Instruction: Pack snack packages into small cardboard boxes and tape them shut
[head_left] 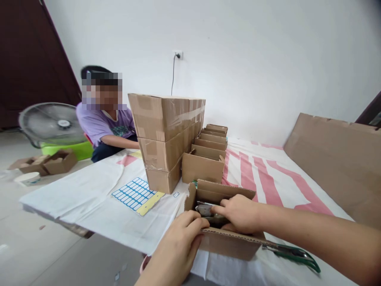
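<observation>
An open cardboard box [229,245] stands near the front edge of the table. My left hand [185,234] has its fingers hooked over the box's near left rim. Inside the box lie dark grey, flat-looking pieces [204,209], partly covered; their kind is unclear. My right hand [239,212] reaches into the box from the right, fingers bent down against these pieces, and its fingertips are partly hidden. Beside the box's right corner rests a green-handled box cutter [294,253].
Taped boxes [157,155] form a tall stack left of a row of open boxes [204,167]. A sheet of blue-bordered labels [137,194] lies on the cloth. Across the table sits a person [104,127] near a fan [53,123]. A large cardboard sheet [333,159] leans at right.
</observation>
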Available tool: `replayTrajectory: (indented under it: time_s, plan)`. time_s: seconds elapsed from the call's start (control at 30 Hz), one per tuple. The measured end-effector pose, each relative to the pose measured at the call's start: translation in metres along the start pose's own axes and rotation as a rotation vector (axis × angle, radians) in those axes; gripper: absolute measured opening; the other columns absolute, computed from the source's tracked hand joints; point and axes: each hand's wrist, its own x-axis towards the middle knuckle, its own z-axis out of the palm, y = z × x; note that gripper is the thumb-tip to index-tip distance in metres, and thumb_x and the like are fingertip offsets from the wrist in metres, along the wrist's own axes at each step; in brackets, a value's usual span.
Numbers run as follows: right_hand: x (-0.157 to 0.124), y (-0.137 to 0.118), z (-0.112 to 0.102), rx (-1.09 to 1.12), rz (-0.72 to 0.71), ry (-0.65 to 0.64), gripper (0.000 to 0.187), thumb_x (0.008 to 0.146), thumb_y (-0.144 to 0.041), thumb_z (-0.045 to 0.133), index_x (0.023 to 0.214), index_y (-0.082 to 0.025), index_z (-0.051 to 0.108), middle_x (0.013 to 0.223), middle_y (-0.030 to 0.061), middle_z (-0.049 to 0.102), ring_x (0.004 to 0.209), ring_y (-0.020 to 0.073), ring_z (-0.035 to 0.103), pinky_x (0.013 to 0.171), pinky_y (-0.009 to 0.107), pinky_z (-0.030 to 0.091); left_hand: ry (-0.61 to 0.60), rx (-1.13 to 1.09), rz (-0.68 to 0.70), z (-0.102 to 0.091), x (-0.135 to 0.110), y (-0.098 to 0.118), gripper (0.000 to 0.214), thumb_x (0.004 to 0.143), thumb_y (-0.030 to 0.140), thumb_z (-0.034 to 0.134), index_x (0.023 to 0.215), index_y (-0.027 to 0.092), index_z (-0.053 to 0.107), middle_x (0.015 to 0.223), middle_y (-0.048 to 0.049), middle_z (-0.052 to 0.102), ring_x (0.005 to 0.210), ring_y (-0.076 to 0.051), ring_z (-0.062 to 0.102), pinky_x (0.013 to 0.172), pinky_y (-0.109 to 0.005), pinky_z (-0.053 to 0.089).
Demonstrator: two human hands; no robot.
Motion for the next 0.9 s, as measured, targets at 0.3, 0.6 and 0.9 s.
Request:
replayTrajectory:
  time_s: [0.3, 0.6, 0.9]
  plan:
    - [0.005, 0.003, 0.006, 0.046, 0.248, 0.033, 0.048, 0.075, -0.019, 0.060, 0.121, -0.007, 0.053, 0.095, 0.0172, 0.074, 0.083, 0.0327, 0.072, 0.062, 0.036, 0.052, 0.063, -0.013, -0.042, 0.005, 0.004, -0.003, 0.026, 0.084, 0.005, 0.043, 0.095, 0.025, 0.056, 0.100, -0.0029, 0.063, 0.094, -0.020, 0.062, 0.081, -0.033, 0.052]
    - [0.008, 0.004, 0.002, -0.003, 0.340, -0.060, 0.027, 0.074, -0.013, 0.060, 0.100, -0.008, 0.066, 0.091, 0.0173, 0.076, 0.081, 0.0337, 0.072, 0.062, 0.038, 0.051, 0.073, -0.008, -0.047, 0.007, 0.008, -0.007, 0.025, 0.089, 0.008, 0.039, 0.091, 0.025, 0.057, 0.095, -0.0020, 0.065, 0.091, -0.020, 0.061, 0.080, -0.033, 0.050]
    - [-0.007, 0.007, -0.026, 0.174, 0.415, 0.207, 0.014, 0.089, -0.025, 0.048, 0.092, -0.020, 0.061, 0.096, 0.0084, 0.073, 0.087, 0.0246, 0.069, 0.063, 0.030, 0.038, 0.338, 0.208, -0.052, 0.005, 0.005, -0.039, 0.026, 0.087, 0.010, 0.041, 0.088, 0.026, 0.061, 0.098, -0.0033, 0.067, 0.092, -0.022, 0.062, 0.080, -0.035, 0.051]
